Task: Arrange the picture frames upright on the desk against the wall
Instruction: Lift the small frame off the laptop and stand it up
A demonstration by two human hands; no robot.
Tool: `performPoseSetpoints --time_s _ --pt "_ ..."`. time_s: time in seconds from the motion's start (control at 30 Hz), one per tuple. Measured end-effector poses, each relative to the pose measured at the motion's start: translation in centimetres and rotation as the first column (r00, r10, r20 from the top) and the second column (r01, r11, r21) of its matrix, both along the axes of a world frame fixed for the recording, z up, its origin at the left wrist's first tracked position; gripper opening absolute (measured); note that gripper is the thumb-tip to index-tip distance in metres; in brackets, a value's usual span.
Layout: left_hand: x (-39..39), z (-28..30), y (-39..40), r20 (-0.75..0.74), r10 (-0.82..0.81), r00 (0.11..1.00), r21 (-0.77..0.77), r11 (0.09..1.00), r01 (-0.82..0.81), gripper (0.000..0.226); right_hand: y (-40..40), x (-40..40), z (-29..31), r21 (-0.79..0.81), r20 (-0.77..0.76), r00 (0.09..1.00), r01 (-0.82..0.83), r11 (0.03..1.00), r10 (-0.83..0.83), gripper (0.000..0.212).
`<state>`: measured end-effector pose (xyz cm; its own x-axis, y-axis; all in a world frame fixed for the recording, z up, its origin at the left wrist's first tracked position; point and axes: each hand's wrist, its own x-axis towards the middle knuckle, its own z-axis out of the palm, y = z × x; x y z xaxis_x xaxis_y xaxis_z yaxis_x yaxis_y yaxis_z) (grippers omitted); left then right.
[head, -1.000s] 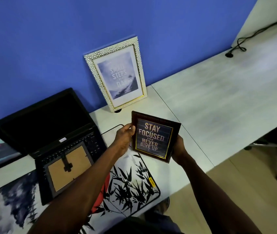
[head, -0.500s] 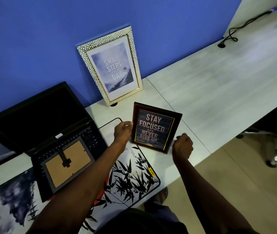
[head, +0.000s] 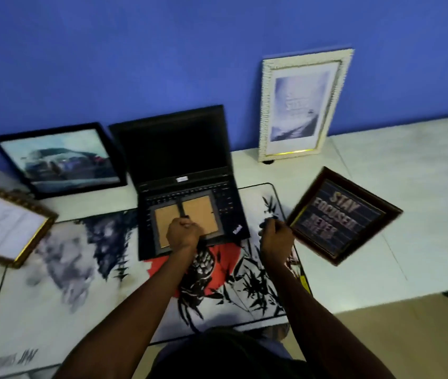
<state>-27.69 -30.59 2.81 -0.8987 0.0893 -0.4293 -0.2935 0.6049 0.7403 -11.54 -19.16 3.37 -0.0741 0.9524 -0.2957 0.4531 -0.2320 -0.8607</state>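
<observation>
A face-down frame [head: 201,212] with a brown cardboard back lies on the laptop keyboard. My left hand [head: 183,236] is closed on its near edge, by the back stand. A dark wooden frame [head: 343,215] reading "STAY FOCUSED" stands skewed on the desk [head: 414,176] to the right, away from the wall. My right hand [head: 275,237] is curled beside its left corner; blur hides whether they touch. A white textured frame [head: 300,105] leans upright against the blue wall. A black frame with a car picture [head: 61,160] leans on the wall at the left.
An open black laptop [head: 176,149] sits mid-desk against the wall. A gold-edged frame [head: 1,222] lies tilted at the far left. A printed desk mat [head: 67,283] covers the near desk. The desk's front edge runs at lower right, with floor beyond.
My view swung left. My left hand left the dark frame and moved onto the face-down frame on the laptop. The dark frame now stands on the desk with my right hand beside it.
</observation>
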Motion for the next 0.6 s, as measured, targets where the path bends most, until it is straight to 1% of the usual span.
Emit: performPoseSetpoints --time_s 0.07,0.13,0.17,0.2,0.23,0.27,0.3,0.33,0.37,0.43,0.5,0.57,0.6 --pt "-2.3 -0.4 -4.0 0.024 0.069 0.997 -0.022 0.997 -0.069 0.021 -1.6 -3.3 -0.1 -0.034 0.041 0.987 -0.154 0.987 0.155 0.033" --pt "-4.0 -0.8 -6.8 0.07 0.068 0.995 -0.118 0.991 -0.06 0.038 -2.8 -5.7 -0.8 -0.064 0.087 0.954 -0.281 0.957 0.286 0.025" --pt "-4.5 -0.9 -7.7 0.095 0.056 0.994 -0.156 0.987 -0.041 0.049 -3.3 -6.5 -1.1 -0.065 0.108 0.933 -0.337 0.939 0.343 0.026" --pt "-5.1 -1.2 -8.7 0.128 0.044 0.991 -0.17 0.985 -0.022 0.055 -3.9 -7.5 -1.5 -0.061 0.14 0.9 -0.407 0.911 0.412 0.033" --pt "-5.5 -1.3 -9.3 0.155 0.02 0.988 -0.15 0.989 0.004 0.054 -4.4 -8.3 -2.0 -0.082 0.187 0.855 -0.477 0.875 0.484 0.043" --pt "-5.8 -1.4 -9.6 0.174 0.001 0.985 -0.115 0.993 0.019 0.048 -4.8 -9.0 -2.4 -0.117 0.237 0.805 -0.532 0.838 0.544 0.049" --pt "-5.9 -1.2 -9.6 0.188 -0.011 0.982 -0.085 0.996 0.028 0.041 -5.1 -9.4 -2.8 -0.156 0.277 0.767 -0.558 0.815 0.578 0.05" --pt "-6.1 -1.0 -9.6 0.203 -0.014 0.979 -0.059 0.998 0.026 0.034 -5.0 -9.7 -3.6 -0.181 0.298 0.75 -0.562 0.807 0.59 0.048" --pt "-6.3 -0.9 -9.7 0.22 -0.004 0.975 -0.033 0.999 0.011 0.031 -5.1 -10.0 -3.5 -0.197 0.304 0.753 -0.55 0.812 0.584 0.048" --pt "-6.7 -0.7 -10.0 0.246 0.028 0.969 0.003 1.0 -0.03 0.03 -5.1 -10.2 -3.1 -0.239 0.294 0.788 -0.487 0.84 0.541 0.043" --pt "-7.0 -0.4 -10.3 0.245 0.047 0.968 0.066 0.996 -0.065 0.024 -4.8 -10.4 -2.6 -0.288 0.18 0.857 -0.423 0.859 0.483 0.034" --pt "-7.4 0.1 -10.8 0.221 0.051 0.974 0.161 0.983 -0.088 0.019 -4.8 -11.0 -2.2 -0.34 0.01 0.922 -0.361 0.868 0.388 0.037" --pt "-7.8 0.5 -11.3 0.194 0.045 0.98 0.185 0.979 -0.081 0.02 -4.9 -11.4 -1.9 -0.359 -0.092 0.937 -0.348 0.866 0.338 0.041"
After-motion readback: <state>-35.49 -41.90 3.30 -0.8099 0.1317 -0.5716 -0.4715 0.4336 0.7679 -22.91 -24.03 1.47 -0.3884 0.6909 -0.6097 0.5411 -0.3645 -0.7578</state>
